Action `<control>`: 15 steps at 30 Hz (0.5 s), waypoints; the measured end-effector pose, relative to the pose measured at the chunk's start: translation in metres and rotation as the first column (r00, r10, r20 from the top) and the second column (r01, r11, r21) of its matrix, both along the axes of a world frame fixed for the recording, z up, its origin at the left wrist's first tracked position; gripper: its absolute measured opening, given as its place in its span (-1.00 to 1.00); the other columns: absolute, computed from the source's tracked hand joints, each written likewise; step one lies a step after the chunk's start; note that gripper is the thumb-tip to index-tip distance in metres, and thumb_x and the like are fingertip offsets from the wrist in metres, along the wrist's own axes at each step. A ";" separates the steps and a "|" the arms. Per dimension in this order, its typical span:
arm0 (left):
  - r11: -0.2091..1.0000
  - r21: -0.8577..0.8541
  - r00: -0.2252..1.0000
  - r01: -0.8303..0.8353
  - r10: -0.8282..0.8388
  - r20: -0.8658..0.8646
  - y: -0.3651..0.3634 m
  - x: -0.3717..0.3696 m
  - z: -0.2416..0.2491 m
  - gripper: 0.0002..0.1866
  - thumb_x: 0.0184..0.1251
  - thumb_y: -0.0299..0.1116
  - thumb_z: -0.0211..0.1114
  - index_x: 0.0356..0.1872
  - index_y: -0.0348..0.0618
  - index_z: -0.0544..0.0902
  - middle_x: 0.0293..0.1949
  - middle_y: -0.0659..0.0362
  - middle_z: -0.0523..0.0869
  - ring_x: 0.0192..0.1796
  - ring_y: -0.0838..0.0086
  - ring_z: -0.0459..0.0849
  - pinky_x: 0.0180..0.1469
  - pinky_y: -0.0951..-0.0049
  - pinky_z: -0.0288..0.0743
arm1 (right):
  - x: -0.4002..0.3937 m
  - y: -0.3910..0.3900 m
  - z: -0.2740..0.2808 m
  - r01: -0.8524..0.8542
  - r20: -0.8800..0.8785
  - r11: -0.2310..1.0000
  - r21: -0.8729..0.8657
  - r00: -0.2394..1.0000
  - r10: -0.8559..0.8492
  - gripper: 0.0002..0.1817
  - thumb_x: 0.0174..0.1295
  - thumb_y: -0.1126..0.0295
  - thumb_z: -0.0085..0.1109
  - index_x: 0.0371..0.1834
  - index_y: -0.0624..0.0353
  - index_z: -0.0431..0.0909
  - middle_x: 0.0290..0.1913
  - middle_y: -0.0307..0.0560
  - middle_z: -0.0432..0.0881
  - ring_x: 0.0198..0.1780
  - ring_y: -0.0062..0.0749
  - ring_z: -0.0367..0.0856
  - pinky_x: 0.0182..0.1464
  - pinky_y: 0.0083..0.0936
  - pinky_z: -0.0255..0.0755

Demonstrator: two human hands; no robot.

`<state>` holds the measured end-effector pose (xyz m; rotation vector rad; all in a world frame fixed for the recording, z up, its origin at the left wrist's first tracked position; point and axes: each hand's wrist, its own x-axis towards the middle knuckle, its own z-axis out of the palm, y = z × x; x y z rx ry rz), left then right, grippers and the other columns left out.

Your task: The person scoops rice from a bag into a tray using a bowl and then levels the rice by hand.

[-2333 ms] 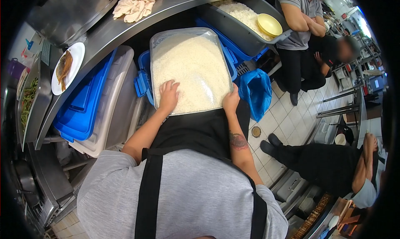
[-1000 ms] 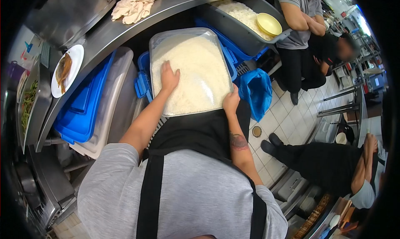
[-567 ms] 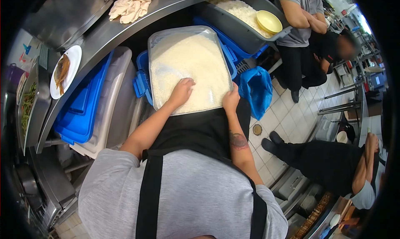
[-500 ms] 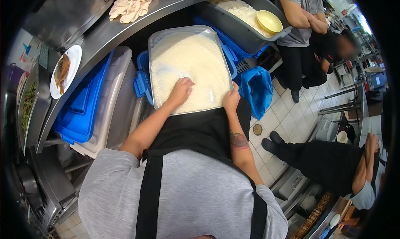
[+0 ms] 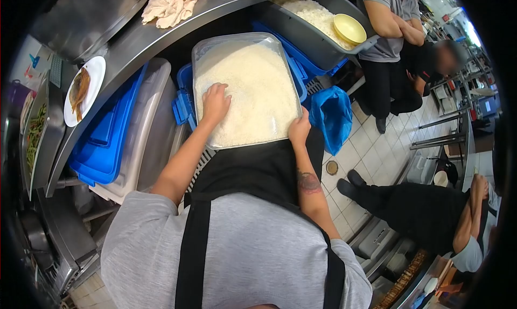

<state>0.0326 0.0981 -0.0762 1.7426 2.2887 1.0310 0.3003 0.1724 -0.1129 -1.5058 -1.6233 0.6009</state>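
A metal tray spread with white rice sits in front of my body, its near edge against the black apron. My left hand rests on the rice at the left side, palm down, its fingers slightly bent and apart. At the tray's right edge, near the front corner, my right hand is closed around the rim. Blue plastic shows beneath the tray on both sides.
Beyond the tray, a grey tub holds more rice and a yellow bowl. A blue bag hangs at right. The steel counter bears a cloth and a plate of fish. Several people are on the right.
My left hand has slid across the rice, from the front middle to the left and farther away. The right hand still grips the rim in the same place.
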 end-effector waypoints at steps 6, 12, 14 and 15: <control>0.982 -0.146 0.975 -0.117 0.086 -0.205 -0.032 0.012 -0.036 -0.34 0.23 -0.10 0.23 0.29 -0.25 0.33 0.39 -0.10 0.19 0.46 0.01 0.07 0.43 -0.13 -0.16 | 0.000 0.001 -0.001 -0.007 0.015 1.000 0.021 1.000 0.006 -0.55 0.10 0.64 -0.14 0.11 0.23 0.44 -0.16 0.34 0.61 -0.09 0.20 0.60 -0.02 -0.12 0.45; 0.977 -0.189 0.978 -0.097 0.058 -0.201 -0.032 0.012 -0.033 -0.33 0.26 -0.08 0.18 0.32 -0.25 0.30 0.42 -0.10 0.16 0.47 0.02 0.05 0.45 -0.10 -0.18 | 0.000 0.000 0.000 -0.010 0.029 1.000 0.000 1.000 0.010 -0.54 0.09 0.64 -0.13 0.11 0.23 0.44 -0.15 0.34 0.61 -0.08 0.20 0.60 -0.01 -0.11 0.44; 0.973 -0.208 0.979 -0.097 0.055 -0.198 -0.030 0.013 -0.033 -0.33 0.27 -0.08 0.18 0.32 -0.24 0.29 0.43 -0.09 0.15 0.48 0.03 0.04 0.45 -0.09 -0.19 | 0.001 0.002 -0.005 0.002 0.017 1.000 0.001 1.000 -0.002 -0.55 0.11 0.62 -0.15 0.11 0.19 0.45 -0.16 0.36 0.61 -0.08 0.21 0.59 0.00 -0.10 0.43; 0.974 -0.206 0.979 -0.094 0.053 -0.197 -0.031 0.013 -0.034 -0.33 0.28 -0.08 0.18 0.33 -0.24 0.29 0.43 -0.09 0.14 0.48 0.04 0.03 0.45 -0.08 -0.19 | 0.001 0.001 -0.004 0.008 0.007 1.000 -0.003 1.000 -0.008 -0.56 0.14 0.60 -0.16 0.11 0.15 0.46 -0.17 0.37 0.61 -0.08 0.22 0.59 0.01 -0.09 0.42</control>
